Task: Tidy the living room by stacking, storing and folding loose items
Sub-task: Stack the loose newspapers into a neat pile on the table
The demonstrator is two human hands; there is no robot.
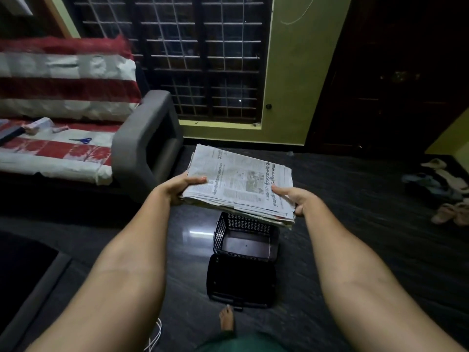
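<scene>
Holding a stack of newspapers above an open black basket on the floor: left hand grips the near-left edge, right hand the near-right corner.

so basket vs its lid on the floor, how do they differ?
The basket has perforated lattice walls; the lid looks solid. The basket stands open side up, partly hidden under the newspaper stack; the lid lies flat, fully visible, nearer the person's foot. Both are black plastic, touching end to end on the dark floor.
</scene>
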